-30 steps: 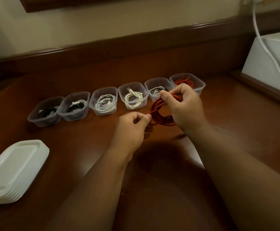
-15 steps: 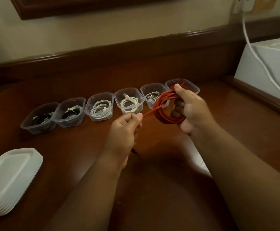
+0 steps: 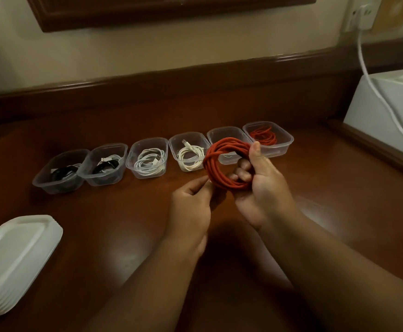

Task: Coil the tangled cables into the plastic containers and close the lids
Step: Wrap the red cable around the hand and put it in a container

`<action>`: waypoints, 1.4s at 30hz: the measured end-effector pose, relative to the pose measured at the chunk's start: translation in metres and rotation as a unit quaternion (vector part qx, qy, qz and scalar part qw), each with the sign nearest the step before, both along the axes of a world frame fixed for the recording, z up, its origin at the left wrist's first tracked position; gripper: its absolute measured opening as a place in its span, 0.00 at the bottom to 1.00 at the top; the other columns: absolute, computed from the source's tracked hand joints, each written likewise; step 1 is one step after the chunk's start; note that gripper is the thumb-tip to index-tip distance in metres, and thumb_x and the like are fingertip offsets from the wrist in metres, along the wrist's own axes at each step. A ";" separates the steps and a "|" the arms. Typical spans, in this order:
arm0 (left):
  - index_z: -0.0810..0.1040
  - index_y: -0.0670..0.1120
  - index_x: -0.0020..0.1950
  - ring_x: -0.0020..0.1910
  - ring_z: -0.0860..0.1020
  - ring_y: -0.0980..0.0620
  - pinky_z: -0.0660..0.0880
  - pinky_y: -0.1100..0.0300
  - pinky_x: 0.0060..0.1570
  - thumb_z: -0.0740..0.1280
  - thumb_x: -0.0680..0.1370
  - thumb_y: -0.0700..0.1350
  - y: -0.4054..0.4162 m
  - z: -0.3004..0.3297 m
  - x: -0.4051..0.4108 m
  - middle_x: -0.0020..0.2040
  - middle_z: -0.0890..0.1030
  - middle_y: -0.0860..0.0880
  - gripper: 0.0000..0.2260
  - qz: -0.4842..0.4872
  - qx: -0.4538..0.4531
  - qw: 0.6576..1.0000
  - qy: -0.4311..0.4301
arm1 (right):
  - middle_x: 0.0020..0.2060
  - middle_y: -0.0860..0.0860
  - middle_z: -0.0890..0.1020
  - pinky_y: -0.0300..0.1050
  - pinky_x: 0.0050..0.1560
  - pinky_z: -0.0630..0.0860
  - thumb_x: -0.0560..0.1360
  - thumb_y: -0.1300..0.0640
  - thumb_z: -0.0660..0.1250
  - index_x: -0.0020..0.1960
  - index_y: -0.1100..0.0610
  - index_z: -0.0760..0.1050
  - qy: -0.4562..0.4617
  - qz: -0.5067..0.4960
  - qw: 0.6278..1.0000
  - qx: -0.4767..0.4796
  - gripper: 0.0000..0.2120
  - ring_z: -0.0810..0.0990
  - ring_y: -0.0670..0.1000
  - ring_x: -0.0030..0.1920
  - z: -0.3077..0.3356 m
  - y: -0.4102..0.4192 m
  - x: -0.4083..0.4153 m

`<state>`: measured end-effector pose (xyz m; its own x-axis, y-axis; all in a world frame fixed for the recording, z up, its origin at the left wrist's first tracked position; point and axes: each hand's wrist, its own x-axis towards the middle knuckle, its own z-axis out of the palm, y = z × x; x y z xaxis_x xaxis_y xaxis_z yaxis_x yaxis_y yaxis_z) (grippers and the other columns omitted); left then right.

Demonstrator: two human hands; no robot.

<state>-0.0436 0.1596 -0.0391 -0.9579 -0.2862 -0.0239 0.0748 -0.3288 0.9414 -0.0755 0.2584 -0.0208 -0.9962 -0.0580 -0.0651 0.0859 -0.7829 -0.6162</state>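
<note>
My right hand [image 3: 261, 188] grips a coil of red cable [image 3: 222, 161] above the table, thumb on top and fingers curled through the loop. At the coil's lower left, my left hand [image 3: 192, 207] pinches the cable's loose end. Behind them a row of several clear plastic containers runs across the table. The rightmost container [image 3: 284, 142] holds another red cable. The container beside it [image 3: 222, 134] is partly hidden by the coil. Others hold a white cable [image 3: 190, 159], white cables [image 3: 149, 164] and black cables [image 3: 62, 173].
A stack of white lids [image 3: 13, 262] lies at the table's front left. A white box [image 3: 392, 109] stands at the right with a white cord [image 3: 365, 73] running up to a wall socket. A raised wooden ledge borders the table's back.
The loose red strand between my hands has been wound in. My left hand has moved right and up, close to the coil. The camera view has lifted slightly.
</note>
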 end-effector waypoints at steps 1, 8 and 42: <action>0.83 0.40 0.46 0.39 0.83 0.55 0.81 0.64 0.41 0.63 0.79 0.31 0.003 0.002 0.002 0.39 0.85 0.46 0.10 -0.006 0.044 0.999 -0.010 | 0.27 0.47 0.71 0.39 0.31 0.73 0.80 0.51 0.62 0.54 0.59 0.71 0.019 -0.032 0.998 0.057 0.11 0.69 0.44 0.26 -0.001 -0.002 0.003; 0.82 0.43 0.52 0.39 0.84 0.53 0.80 0.62 0.39 0.63 0.77 0.37 0.015 0.001 0.020 0.43 0.85 0.45 0.09 -0.074 0.191 0.979 -0.020 | 0.46 0.54 0.82 0.44 0.44 0.81 0.81 0.50 0.62 0.51 0.52 0.70 0.120 -0.151 0.925 0.327 0.06 0.84 0.50 0.45 -0.014 -0.005 0.003; 0.70 0.47 0.59 0.28 0.77 0.57 0.75 0.63 0.29 0.67 0.77 0.33 -0.041 0.005 -0.011 0.37 0.81 0.46 0.15 0.006 -0.103 0.992 -0.074 | 0.42 0.43 0.80 0.34 0.44 0.78 0.78 0.55 0.69 0.49 0.47 0.75 0.267 -0.109 0.775 0.562 0.04 0.81 0.42 0.44 -0.024 0.013 -0.024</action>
